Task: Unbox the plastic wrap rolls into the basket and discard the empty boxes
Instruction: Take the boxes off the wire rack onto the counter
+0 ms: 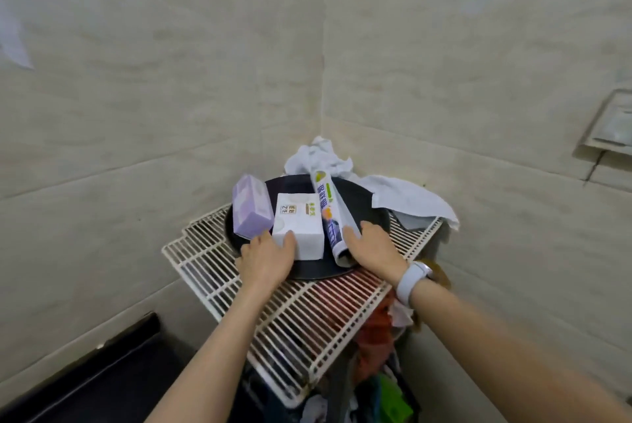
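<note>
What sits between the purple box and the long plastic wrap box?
In the head view, a white box stands between the purple box and the long plastic wrap box, with the left hand touching its near corner.

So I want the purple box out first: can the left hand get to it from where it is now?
Probably yes. The left hand rests against the white box, and the purple box stands right beside that, on its left, with nothing lying over it. Its near end looks open to a short shift left.

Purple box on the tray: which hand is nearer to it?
Left. The left hand sits just below the purple box; the right hand is beyond the white box, by the long box.
</note>
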`<action>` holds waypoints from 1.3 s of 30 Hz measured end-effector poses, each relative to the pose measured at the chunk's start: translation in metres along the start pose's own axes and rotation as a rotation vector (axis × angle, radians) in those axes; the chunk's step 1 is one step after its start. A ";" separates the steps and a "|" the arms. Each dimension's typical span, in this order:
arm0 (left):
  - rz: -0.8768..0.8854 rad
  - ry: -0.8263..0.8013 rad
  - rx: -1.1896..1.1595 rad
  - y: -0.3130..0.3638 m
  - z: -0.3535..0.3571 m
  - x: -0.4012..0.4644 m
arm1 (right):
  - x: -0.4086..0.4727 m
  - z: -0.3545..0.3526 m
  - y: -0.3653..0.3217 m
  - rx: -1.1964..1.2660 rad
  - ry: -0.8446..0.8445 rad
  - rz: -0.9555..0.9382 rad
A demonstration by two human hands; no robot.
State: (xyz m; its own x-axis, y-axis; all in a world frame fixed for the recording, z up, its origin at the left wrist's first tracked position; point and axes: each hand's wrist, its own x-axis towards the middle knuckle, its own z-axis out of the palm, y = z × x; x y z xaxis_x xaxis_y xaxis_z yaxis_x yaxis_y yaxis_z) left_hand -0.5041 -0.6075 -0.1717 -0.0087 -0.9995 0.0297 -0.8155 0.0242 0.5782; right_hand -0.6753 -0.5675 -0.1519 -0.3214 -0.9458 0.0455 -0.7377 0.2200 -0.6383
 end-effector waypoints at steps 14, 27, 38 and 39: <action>-0.135 0.185 -0.597 0.036 0.025 0.020 | 0.063 0.016 0.023 0.371 -0.256 0.017; -0.186 0.647 -1.094 0.043 -0.013 -0.076 | 0.008 -0.040 0.013 0.833 -0.318 -0.467; -0.529 1.039 -1.251 -0.105 -0.048 -0.292 | -0.153 0.075 -0.073 0.822 -0.883 -0.598; -0.576 1.072 -1.247 -0.122 -0.044 -0.313 | -0.173 0.094 -0.076 0.774 -0.920 -0.594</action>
State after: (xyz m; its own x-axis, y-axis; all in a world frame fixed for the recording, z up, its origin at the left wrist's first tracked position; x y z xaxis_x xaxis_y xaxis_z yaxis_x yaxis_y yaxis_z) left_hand -0.3767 -0.2969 -0.2152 0.8728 -0.4429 -0.2051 0.3254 0.2148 0.9208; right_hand -0.5079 -0.4428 -0.1840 0.6673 -0.7332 0.1309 -0.0038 -0.1792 -0.9838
